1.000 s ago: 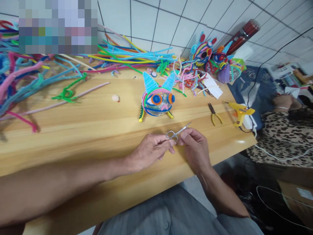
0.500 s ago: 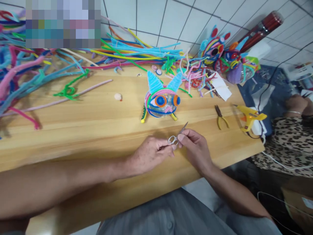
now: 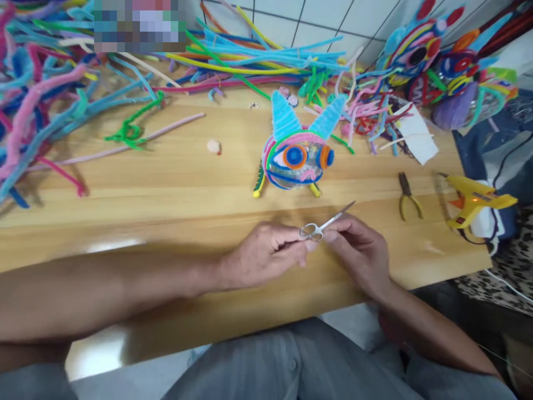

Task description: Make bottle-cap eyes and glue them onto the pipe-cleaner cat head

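Small metal scissors [image 3: 332, 219] are between my two hands, closed, with the blades pointing up and right. My left hand [image 3: 266, 253] pinches them at the finger loops. My right hand [image 3: 364, 250] has thumb and fingers closed at the shank, just below the blades. Beyond the scissors, on the wooden table [image 3: 175, 194], stands a clear round craft animal [image 3: 297, 158] covered in pipe cleaners. It has light-blue pointed ears, blue-and-orange eyes and yellow-tipped legs. Neither hand touches it.
Yellow-handled pliers [image 3: 410, 203] and a yellow glue gun [image 3: 477, 197] lie at the right. Pipe cleaners [image 3: 45, 111] heap at the left and along the wall. Other craft figures [image 3: 416, 55] stand at the back right, near a white paper [image 3: 416, 133]. A person's leopard-print clothing shows at the right edge.
The view has shifted, so the table things appear further right. My right fingers have slid lower on the scissors, and more of the shank and blades now shows. My left hand still grips the loops.
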Tool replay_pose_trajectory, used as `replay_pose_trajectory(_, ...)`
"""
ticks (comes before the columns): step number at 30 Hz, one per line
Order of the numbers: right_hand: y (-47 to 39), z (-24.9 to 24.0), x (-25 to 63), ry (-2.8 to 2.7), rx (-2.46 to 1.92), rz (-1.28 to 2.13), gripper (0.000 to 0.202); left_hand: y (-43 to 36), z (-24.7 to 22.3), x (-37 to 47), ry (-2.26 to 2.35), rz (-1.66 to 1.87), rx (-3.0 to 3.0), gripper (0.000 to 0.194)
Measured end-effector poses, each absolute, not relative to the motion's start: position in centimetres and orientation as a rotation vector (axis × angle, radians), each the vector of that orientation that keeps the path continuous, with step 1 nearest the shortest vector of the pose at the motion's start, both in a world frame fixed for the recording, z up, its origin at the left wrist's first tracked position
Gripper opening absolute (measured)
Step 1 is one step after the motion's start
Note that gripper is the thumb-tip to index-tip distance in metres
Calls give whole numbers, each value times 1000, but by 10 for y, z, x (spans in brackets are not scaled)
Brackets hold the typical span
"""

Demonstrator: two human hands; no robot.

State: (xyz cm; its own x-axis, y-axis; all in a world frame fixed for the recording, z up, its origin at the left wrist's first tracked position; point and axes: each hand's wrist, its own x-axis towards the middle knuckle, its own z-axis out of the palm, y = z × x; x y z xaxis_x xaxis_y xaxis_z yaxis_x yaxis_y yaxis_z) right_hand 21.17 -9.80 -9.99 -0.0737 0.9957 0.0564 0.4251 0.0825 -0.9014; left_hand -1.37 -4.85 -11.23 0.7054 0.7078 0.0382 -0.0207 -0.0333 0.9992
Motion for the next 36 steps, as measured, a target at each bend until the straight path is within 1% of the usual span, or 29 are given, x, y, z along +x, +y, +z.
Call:
replay_pose_trajectory(2, -106, -98, 213, -1841, -1412, 824, 10, -49, -112, -14, 597, 671, 1534, 33)
replay_pose_trajectory(5, -118, -101, 213, -2137, -1338, 650, 14, -49, -114, -13, 612, 677, 1568, 34)
replay_pose_trajectory(9, -124, -106, 206, -2373, -1288, 437, 7, -48, -117, -11, 597, 690, 1612, 35)
replay_pose_trajectory(11, -123, -106, 202, -2451, -1296, 345, 13, -48, -116, -12, 572, 693, 1633, 33)
replay_pose_trajectory(13, -121, -105, 202, -2483, -1353, 332, 18, -48, -115, -12, 560, 680, 1633, 32)
replay_pose_trajectory(16, -117, -102, 213, -2273, -1522, 540, 18, -49, -114, -12, 582, 660, 1624, 33)
replay_pose_trajectory(19, -113, -95, 229, -1719, -1631, 836, 17, -48, -113, -11, 612, 632, 1573, 36)
replay_pose_trajectory(21, -111, -92, 233, -1370, -1595, 1016, 22, -48, -113, -10, 626, 617, 1510, 38)
replay_pose_trajectory(23, -109, -89, 226, -1168, -1523, 1194, 32, -49, -112, -9, 640, 604, 1466, 39)
replay_pose_trajectory(25, -107, -87, 214, -1114, -1483, 1310, 42, -49, -112, -9, 643, 588, 1464, 39)
replay_pose_trajectory(26, -105, -87, 207, -1132, -1476, 1334, 42, -49, -112, -9, 642, 582, 1474, 38)
replay_pose_trajectory(30, -97, -87, 192, -1318, -1464, 1319, 27, -49, -111, -12, 667, 579, 1543, 35)
replay_pose_trajectory(36, -90, -96, 201, -1436, -1508, 1203, 23, -47, -110, -7, 690, 556, 1620, 33)
